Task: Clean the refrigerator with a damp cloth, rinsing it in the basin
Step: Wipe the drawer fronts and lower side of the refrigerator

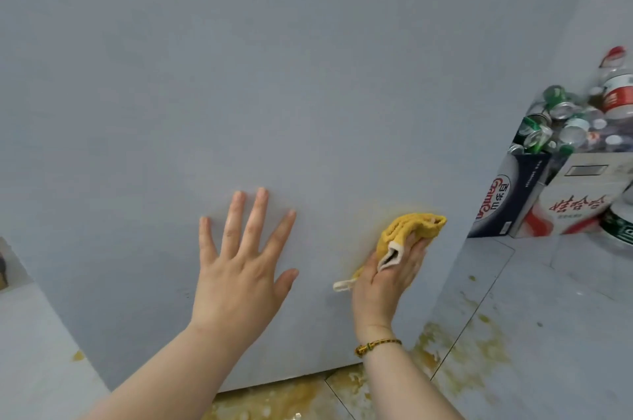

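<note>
The refrigerator's pale grey side (274,94) fills most of the head view. My left hand (239,269) lies flat on it with fingers spread, low on the panel. To its right my right hand (387,279) grips a bunched yellow cloth (407,231) with a white edge and holds it against the panel near its right edge. A faint yellow smear rings the cloth on the panel. A beaded bracelet sits on my right wrist. No basin is in view.
Yellow-brown spill stains (472,351) cover the tiled floor below and right of the refrigerator. At right stand cardboard boxes (568,200), one filled with several cans and bottles (561,121). A white surface (30,351) sits at lower left.
</note>
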`<move>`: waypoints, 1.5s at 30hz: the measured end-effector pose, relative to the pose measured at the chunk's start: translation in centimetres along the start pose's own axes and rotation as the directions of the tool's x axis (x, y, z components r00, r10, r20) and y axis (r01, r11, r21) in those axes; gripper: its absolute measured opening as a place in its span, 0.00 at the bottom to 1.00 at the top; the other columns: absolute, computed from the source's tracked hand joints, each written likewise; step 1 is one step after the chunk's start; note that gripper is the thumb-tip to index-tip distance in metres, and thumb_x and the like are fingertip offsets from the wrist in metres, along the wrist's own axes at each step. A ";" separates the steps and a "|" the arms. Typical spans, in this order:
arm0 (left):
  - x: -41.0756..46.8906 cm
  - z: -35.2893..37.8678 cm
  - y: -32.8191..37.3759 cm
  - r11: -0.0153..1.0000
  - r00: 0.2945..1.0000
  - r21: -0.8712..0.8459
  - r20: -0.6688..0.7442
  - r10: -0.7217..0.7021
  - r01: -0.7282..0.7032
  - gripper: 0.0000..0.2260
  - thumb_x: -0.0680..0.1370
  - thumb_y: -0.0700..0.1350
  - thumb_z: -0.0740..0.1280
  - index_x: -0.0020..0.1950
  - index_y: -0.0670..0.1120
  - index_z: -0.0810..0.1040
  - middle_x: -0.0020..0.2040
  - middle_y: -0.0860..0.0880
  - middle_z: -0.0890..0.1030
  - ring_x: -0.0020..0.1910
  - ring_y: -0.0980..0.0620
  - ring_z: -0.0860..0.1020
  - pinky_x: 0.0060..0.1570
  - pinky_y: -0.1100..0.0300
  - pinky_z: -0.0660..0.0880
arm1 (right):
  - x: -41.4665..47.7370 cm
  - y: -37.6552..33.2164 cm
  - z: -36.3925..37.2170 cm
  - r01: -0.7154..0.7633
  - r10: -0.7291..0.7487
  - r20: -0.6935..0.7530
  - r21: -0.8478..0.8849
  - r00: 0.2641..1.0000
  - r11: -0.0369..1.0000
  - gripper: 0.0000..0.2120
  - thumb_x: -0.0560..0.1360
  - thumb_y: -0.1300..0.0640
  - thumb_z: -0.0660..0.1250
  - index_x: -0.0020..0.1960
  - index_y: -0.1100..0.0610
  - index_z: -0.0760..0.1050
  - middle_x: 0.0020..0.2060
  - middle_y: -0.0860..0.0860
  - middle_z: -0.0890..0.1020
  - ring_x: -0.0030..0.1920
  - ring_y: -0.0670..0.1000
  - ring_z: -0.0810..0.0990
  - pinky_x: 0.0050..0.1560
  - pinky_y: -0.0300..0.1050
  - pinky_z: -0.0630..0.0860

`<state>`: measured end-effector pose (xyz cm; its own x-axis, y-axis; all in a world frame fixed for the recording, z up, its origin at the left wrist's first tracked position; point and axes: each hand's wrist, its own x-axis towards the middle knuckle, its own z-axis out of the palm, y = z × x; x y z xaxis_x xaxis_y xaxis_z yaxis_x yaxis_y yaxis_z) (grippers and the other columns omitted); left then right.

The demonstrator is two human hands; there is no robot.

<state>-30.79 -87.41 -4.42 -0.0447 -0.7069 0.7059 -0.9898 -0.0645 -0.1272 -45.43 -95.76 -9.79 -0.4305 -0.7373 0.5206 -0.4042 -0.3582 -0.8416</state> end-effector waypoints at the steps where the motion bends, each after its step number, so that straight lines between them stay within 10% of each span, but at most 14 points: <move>1: 0.1 0.0 0.1 1.000 1.000 -0.008 0.001 -0.013 0.013 0.28 0.70 0.58 0.52 0.68 0.50 0.61 0.74 0.46 0.53 0.73 0.51 0.35 0.62 0.39 0.52 | -0.3 -0.1 -0.2 -0.110 0.109 0.016 0.042 0.994 0.993 0.28 0.78 0.63 0.57 0.71 0.55 0.44 0.73 0.56 0.46 0.74 0.58 0.46 0.73 0.50 0.44; 7: 0.1 -0.1 0.0 1.000 1.000 0.001 0.014 -0.003 0.003 0.28 0.70 0.58 0.52 0.68 0.49 0.62 0.71 0.45 0.58 0.73 0.51 0.34 0.62 0.40 0.51 | 2.5 -3.2 -0.5 0.014 -0.014 0.017 0.028 1.000 1.000 0.27 0.74 0.71 0.55 0.72 0.67 0.53 0.72 0.60 0.49 0.73 0.60 0.46 0.70 0.47 0.41; 12: -0.3 0.3 -0.3 1.000 1.000 -0.004 0.008 0.010 -0.010 0.28 0.71 0.58 0.52 0.69 0.49 0.60 0.75 0.50 0.36 0.73 0.51 0.34 0.64 0.40 0.49 | 5.2 -1.6 -1.6 0.278 -0.277 0.044 -0.033 0.960 0.960 0.26 0.74 0.60 0.51 0.71 0.63 0.53 0.70 0.56 0.48 0.70 0.58 0.46 0.69 0.58 0.42; 17: -0.2 0.5 -0.2 1.000 1.000 0.004 0.001 0.001 -0.001 0.29 0.70 0.59 0.52 0.70 0.49 0.59 0.77 0.47 0.41 0.73 0.51 0.34 0.64 0.39 0.49 | 5.1 0.0 -2.4 -0.368 0.398 -0.076 0.259 0.914 0.893 0.27 0.74 0.67 0.50 0.73 0.65 0.53 0.72 0.62 0.58 0.67 0.55 0.64 0.60 0.32 0.60; 21: 0.0 0.3 0.1 1.000 1.000 -0.004 0.027 -0.011 0.011 0.30 0.69 0.59 0.56 0.69 0.49 0.60 0.71 0.45 0.57 0.73 0.52 0.32 0.63 0.40 0.48 | 6.4 -1.0 -1.8 -0.633 0.700 -0.031 0.398 0.714 0.664 0.20 0.74 0.64 0.47 0.64 0.55 0.60 0.52 0.58 0.74 0.37 0.63 0.80 0.28 0.46 0.75; 23: -0.2 0.3 0.2 1.000 0.999 -0.002 0.025 -0.022 0.022 0.30 0.70 0.59 0.54 0.70 0.50 0.60 0.71 0.44 0.57 0.73 0.52 0.33 0.63 0.40 0.48 | 7.3 -2.5 -2.0 -0.480 0.514 -0.052 0.287 0.856 0.829 0.25 0.67 0.56 0.48 0.64 0.56 0.61 0.58 0.61 0.73 0.48 0.66 0.79 0.41 0.54 0.78; 25: -0.2 0.3 0.2 1.000 1.000 -0.002 0.017 -0.024 0.024 0.29 0.70 0.59 0.52 0.70 0.50 0.60 0.71 0.44 0.56 0.73 0.52 0.33 0.64 0.40 0.48 | 9.2 -3.7 -2.6 -0.220 0.225 -0.036 0.119 0.974 0.968 0.32 0.67 0.59 0.50 0.72 0.60 0.56 0.71 0.62 0.60 0.70 0.64 0.61 0.70 0.57 0.58; 29: -0.1 0.4 0.3 1.000 1.000 0.006 0.004 -0.013 0.013 0.30 0.69 0.58 0.52 0.69 0.49 0.60 0.71 0.44 0.57 0.73 0.51 0.33 0.63 0.40 0.48 | 11.5 -4.6 -4.7 0.091 -0.092 -0.045 -0.035 0.995 0.995 0.35 0.69 0.72 0.53 0.74 0.61 0.48 0.75 0.60 0.46 0.74 0.59 0.44 0.71 0.47 0.39; 34: -0.1 0.3 -0.2 1.000 1.000 0.024 -0.024 0.018 -0.017 0.31 0.67 0.55 0.61 0.69 0.49 0.61 0.71 0.44 0.57 0.74 0.47 0.38 0.63 0.40 0.49 | 6.9 3.5 -2.5 -0.266 0.267 0.030 -0.025 0.963 0.964 0.34 0.68 0.63 0.52 0.73 0.67 0.47 0.73 0.63 0.50 0.72 0.62 0.54 0.73 0.54 0.53; 39: -0.1 -0.7 0.1 0.995 0.998 -0.103 -0.054 0.013 -0.019 0.26 0.71 0.51 0.59 0.68 0.49 0.61 0.70 0.43 0.56 0.70 0.44 0.50 0.63 0.37 0.54 | 0.3 4.0 -1.5 -0.640 0.639 0.185 -0.063 0.747 0.766 0.28 0.75 0.69 0.54 0.73 0.68 0.48 0.69 0.65 0.59 0.66 0.64 0.65 0.62 0.53 0.68; 42: -0.8 -1.8 -0.8 0.978 0.998 -0.208 -0.052 -0.024 0.012 0.25 0.71 0.50 0.53 0.69 0.49 0.60 0.70 0.42 0.55 0.69 0.42 0.53 0.67 0.43 0.54 | 0.9 1.7 -2.0 -0.529 0.523 0.130 0.012 0.843 0.849 0.27 0.74 0.72 0.52 0.72 0.67 0.51 0.69 0.64 0.60 0.67 0.64 0.64 0.62 0.49 0.67; 45: -2.0 -2.4 -2.8 0.956 0.982 -0.231 -0.012 -0.190 0.183 0.26 0.71 0.50 0.53 0.70 0.48 0.59 0.71 0.39 0.56 0.69 0.42 0.51 0.67 0.44 0.52 | 2.0 -1.6 -2.0 -0.067 0.068 0.053 -0.004 0.996 0.998 0.30 0.72 0.75 0.53 0.72 0.68 0.50 0.72 0.66 0.51 0.73 0.62 0.49 0.71 0.33 0.40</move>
<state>-28.30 -84.09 -3.83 0.1430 -0.6731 0.7256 -0.9854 -0.0281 0.1681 -47.29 -95.51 -7.07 -0.4131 -0.7894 0.4541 -0.3778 -0.3052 -0.8741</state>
